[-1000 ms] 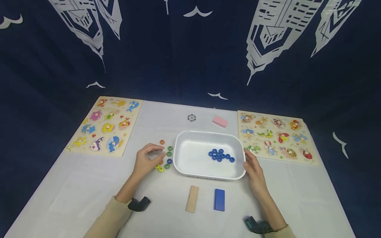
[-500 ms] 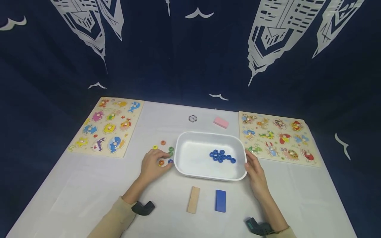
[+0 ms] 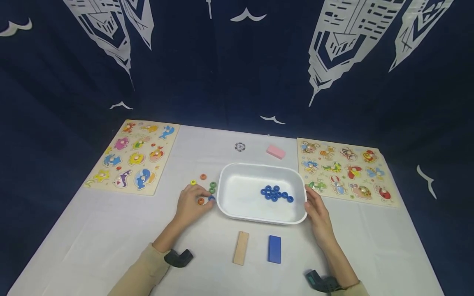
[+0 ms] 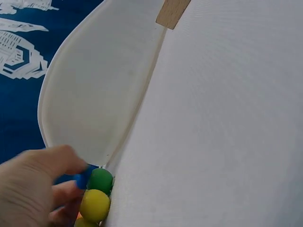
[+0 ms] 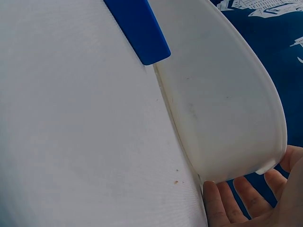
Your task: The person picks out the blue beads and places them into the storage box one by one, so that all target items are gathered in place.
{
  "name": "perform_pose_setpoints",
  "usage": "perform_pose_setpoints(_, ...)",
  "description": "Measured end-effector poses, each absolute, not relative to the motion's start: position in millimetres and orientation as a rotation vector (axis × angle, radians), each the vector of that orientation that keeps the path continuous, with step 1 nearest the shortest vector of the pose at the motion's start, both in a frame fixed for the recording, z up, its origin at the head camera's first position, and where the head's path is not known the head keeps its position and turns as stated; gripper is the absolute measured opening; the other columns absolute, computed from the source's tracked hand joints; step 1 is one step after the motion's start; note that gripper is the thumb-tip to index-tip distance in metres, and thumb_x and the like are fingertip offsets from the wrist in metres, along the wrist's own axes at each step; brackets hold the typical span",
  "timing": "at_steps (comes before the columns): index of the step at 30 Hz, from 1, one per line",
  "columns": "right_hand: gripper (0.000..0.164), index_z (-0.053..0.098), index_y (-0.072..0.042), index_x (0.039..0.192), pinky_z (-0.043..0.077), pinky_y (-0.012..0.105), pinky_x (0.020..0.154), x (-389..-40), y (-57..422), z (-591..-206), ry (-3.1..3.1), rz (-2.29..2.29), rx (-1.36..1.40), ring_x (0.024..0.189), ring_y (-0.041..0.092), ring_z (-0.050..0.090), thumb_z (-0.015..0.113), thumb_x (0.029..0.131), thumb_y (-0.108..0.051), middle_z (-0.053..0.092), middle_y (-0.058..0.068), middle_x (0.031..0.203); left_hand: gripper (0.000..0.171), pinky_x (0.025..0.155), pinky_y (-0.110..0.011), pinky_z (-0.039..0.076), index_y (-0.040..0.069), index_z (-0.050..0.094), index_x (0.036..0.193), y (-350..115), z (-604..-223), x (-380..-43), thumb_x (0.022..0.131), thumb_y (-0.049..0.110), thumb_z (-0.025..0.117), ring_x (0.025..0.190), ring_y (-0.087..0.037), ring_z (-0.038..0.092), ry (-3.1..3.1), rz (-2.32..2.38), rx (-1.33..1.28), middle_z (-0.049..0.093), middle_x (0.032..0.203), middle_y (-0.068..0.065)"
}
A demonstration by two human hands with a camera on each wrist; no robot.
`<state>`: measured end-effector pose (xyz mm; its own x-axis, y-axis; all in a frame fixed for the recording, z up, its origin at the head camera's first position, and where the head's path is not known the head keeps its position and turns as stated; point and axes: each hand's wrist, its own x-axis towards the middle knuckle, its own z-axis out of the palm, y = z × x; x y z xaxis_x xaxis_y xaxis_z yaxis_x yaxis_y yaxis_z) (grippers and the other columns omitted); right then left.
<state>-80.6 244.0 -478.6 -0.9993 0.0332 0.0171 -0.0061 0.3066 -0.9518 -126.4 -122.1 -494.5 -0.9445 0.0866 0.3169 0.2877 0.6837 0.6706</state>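
Note:
My left hand [image 3: 191, 204] is at the left end of a white plastic tray [image 3: 240, 218], thumb and fingertips around a blue bead [image 4: 83, 178]. In the left wrist view a green bead [image 4: 100, 180] and a yellow bead [image 4: 94, 206] sit right beside those fingertips. Near this hand in the head view are orange beads [image 3: 201, 201], green beads [image 3: 212, 185] and a yellow bead [image 3: 193, 182]. My right hand [image 3: 319, 216] holds the tray's right end, thumb at the rim and fingers against the outer wall. Several blue beads [image 3: 274, 193] lie inside the tray, toward its right.
In front of the tray lie a wooden block [image 3: 240, 248] and a blue block [image 3: 274, 249]. Behind it are a pink block [image 3: 275, 151] and a round chip [image 3: 240, 146]. Animal puzzle boards stand at back left [image 3: 129, 158] and back right [image 3: 344, 170].
My left hand has moved right and a little forward, its fingertips coming together at the blue bead beside the tray. My right hand stays at the tray's right end.

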Motion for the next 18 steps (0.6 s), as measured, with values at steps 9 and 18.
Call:
perform_pose_setpoints(9, 0.044, 0.026, -0.028, 0.138, 0.033, 0.013, 0.093, -81, 244, -478, -2.498, 1.852, -0.014, 0.131, 0.02, 0.028, 0.037, 0.095, -0.027, 0.03, -0.001, 0.143, 0.017, 0.069, -0.035, 0.046, 0.012, 0.066, 0.087, -112, -438, -137, 0.072, 0.019, 0.07, 0.073, -0.009, 0.054, -2.397, -1.382, -0.38, 0.063, 0.073, 0.005)
perform_pose_setpoints(18, 0.045, 0.025, -0.028, 0.138, 0.034, 0.016, 0.094, -81, 245, -478, -2.502, 1.845, -0.007, 0.131, 0.022, 0.028, 0.037, 0.095, -0.028, 0.03, -0.001, 0.143, 0.013, 0.062, -0.021, 0.045, 0.018, 0.067, 0.083, -47, -424, -152, 0.072, 0.023, 0.07, 0.067, -0.002, 0.054, -2.599, -1.373, -0.665, 0.059, 0.064, 0.014)
